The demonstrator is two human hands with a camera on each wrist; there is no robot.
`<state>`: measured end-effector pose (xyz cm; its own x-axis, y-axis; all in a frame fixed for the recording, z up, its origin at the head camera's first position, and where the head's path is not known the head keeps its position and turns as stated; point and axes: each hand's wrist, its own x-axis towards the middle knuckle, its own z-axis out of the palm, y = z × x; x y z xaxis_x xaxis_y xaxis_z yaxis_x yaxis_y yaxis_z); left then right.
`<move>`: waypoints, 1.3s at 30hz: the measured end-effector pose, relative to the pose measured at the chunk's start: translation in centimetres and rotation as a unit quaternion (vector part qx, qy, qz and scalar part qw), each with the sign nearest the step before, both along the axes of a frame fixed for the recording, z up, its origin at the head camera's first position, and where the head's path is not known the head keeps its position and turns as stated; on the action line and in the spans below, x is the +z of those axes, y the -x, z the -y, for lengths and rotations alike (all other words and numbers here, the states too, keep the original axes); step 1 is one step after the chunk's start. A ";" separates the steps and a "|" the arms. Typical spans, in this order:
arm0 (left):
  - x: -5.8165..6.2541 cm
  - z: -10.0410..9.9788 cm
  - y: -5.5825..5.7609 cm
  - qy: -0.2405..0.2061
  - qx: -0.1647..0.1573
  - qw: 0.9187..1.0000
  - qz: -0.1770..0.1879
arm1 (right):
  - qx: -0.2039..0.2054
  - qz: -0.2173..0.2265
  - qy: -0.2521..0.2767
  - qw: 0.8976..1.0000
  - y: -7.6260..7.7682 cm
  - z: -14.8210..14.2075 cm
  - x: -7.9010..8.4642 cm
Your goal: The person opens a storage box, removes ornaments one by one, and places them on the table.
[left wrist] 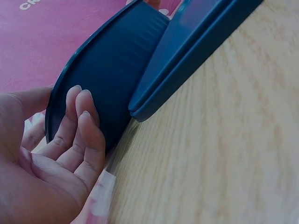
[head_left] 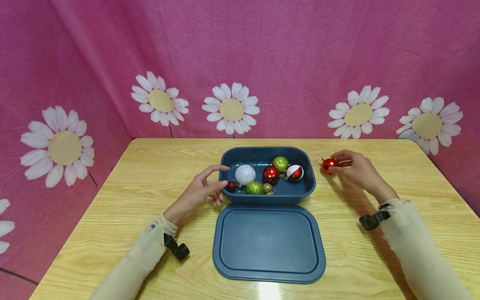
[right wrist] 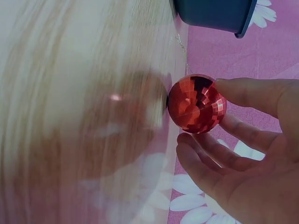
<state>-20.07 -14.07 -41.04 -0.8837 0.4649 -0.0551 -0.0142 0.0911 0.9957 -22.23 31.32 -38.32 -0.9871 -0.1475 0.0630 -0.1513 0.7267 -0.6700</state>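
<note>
A red ornament (head_left: pixel 328 166) sat between the thumb and fingers of the person's right hand (head_left: pixel 354 168), just outside the near end of a blue box (head_left: pixel 262 200), as I followed from my remote station. That hand pinched it; its thin cord trailed toward the box, and I could not tell whether the ornament was touching the wooden table (head_left: pixel 180 166).

Opposite, the left hand (head_left: pixel 202 187) gripped the box's end wall, thumb and forefinger over the rim, the other fingers curled outside. Just inside that thumb lay a small dark red ornament (head_left: pixel 231 186), with a white ornament (head_left: pixel 245 175) beside it. Toward the right hand's end I counted a second red ornament (head_left: pixel 271 175) and a red-and-white ornament (head_left: pixel 294 173). A lid (head_left: pixel 267 246) lay off the box, nearer the person than either hand.

I judged the step in hand to be picking up the loose ornament beside a steadied box. To my eye, the next move called for a light, sure pinch, enough lift to clear the rim and a left hand that kept the box from sliding.
</note>
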 end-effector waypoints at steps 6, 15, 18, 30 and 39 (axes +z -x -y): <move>-0.1 0.0 0.0 -0.003 -0.005 1.000 -0.003 | 0.003 -0.005 -0.009 1.000 -0.1 -0.3 0.3; 0.1 -0.1 -0.1 -0.006 0.000 1.000 0.005 | 0.003 -0.025 -0.004 1.000 -0.4 -0.7 1.3; 0.1 -0.1 0.0 -0.004 0.002 1.000 0.005 | 0.001 -0.026 -0.003 1.000 -0.5 -0.5 1.5; -0.2 0.0 -0.1 -0.008 0.000 1.000 0.003 | 0.012 -0.058 0.002 0.998 -1.1 1.7 2.6; -0.1 0.1 0.2 -0.009 0.003 1.000 0.005 | 0.054 -0.099 -0.012 0.994 -1.7 5.9 3.4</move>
<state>-20.25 -14.21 -41.12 -0.8859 0.4604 -0.0562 -0.0255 0.0727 0.9970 -20.50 25.42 -34.88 -0.9344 -0.2549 0.2489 -0.3555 0.7143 -0.6028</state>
